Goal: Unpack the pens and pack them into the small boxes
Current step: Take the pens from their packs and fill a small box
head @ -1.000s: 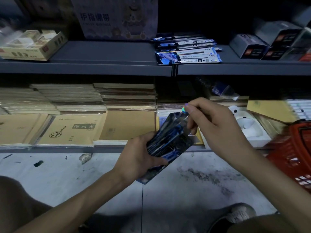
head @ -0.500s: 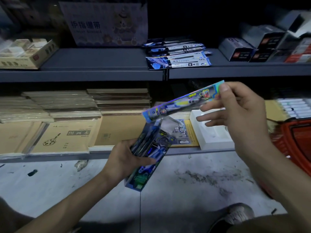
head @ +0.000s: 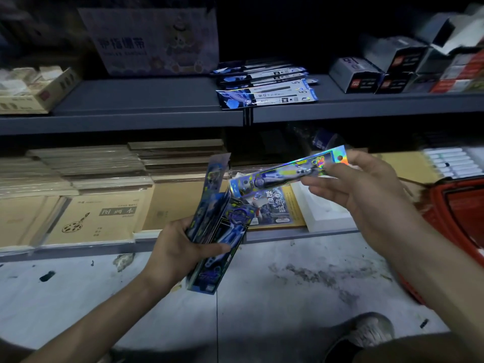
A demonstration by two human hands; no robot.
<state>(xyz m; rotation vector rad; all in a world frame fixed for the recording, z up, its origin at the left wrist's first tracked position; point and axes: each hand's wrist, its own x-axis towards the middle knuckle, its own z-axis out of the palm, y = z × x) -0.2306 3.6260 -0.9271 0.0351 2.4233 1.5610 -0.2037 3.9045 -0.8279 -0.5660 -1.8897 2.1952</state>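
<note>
Pen pack (head: 285, 172), single, holographic card: pinched near its hanging-hole end by right hand (head: 366, 197), thumb and fingers closed on it, held in front of the lower shelf. Bundle of pen packs (head: 220, 226), fanned: gripped in left hand (head: 178, 247).

Progress, as judged: early. All packs in view appear sealed, no loose pen shows, and the small boxes (head: 356, 77) stand apart on the upper shelf (head: 131, 100). Further packs (head: 264, 86) are stacked near those boxes.

Setting: dim shop aisle, grey shelving, notebooks (head: 99, 221) below, red basket (head: 455, 213) at right, stained pale floor (head: 288, 284).
</note>
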